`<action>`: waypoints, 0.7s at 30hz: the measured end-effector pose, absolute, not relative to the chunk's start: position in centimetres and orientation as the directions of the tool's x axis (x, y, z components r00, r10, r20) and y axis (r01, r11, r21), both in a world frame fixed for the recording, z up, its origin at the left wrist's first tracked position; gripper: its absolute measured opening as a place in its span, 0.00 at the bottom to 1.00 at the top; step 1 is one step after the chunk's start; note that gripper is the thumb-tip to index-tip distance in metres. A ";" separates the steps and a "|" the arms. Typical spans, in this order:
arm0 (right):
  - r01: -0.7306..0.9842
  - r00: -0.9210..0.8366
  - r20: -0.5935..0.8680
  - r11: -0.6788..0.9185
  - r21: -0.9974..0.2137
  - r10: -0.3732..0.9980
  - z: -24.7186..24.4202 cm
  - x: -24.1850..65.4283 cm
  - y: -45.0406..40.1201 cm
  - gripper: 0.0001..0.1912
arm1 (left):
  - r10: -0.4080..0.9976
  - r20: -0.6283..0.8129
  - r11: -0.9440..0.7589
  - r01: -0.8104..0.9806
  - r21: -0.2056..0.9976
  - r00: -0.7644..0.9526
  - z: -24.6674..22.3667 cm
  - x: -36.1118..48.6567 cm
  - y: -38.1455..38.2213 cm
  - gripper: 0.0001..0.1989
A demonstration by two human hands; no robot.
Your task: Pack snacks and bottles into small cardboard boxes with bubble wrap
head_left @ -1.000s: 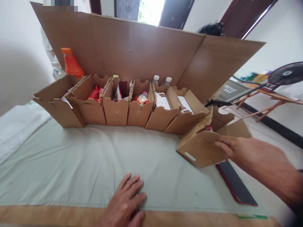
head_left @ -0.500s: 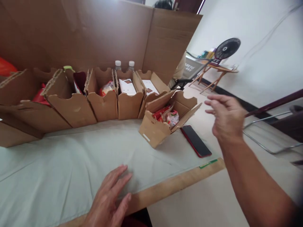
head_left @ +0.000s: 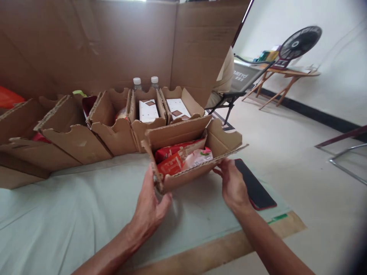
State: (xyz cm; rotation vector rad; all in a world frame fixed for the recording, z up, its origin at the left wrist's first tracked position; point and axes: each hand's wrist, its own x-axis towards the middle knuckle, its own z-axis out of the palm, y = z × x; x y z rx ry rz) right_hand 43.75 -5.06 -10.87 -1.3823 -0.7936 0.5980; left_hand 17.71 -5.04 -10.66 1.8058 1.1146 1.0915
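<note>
An open cardboard box [head_left: 183,177] is held between both hands, tilted, with red packets [head_left: 172,162] and a pink-and-white packet [head_left: 197,157] inside. My left hand [head_left: 149,208] grips its near left corner, the thumb along the front. My right hand [head_left: 233,183] holds its right side from below, fingertips partly hidden under the wall. Just right of that hand a dark phone with a red edge [head_left: 254,185] lies on the pale green cloth [head_left: 94,214].
Behind stands a row of cardboard boxes [head_left: 114,139] holding packets and white cartons, with two capped bottles [head_left: 155,82] and a tall cardboard panel [head_left: 129,42] beyond. At right are a folding chair [head_left: 243,76], partly hiding a person, and a fan [head_left: 299,42] on a wooden table.
Both hands have come to the separate box and taken hold of it. It has turned and moved nearer. The view has also shifted.
</note>
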 end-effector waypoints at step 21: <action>0.045 0.533 0.138 0.136 -0.990 0.835 -14.2 40.9 -7.3 0.22 | 0.928 0.362 -0.355 0.522 0.775 0.093 -11.7 13.6 -3.2 0.05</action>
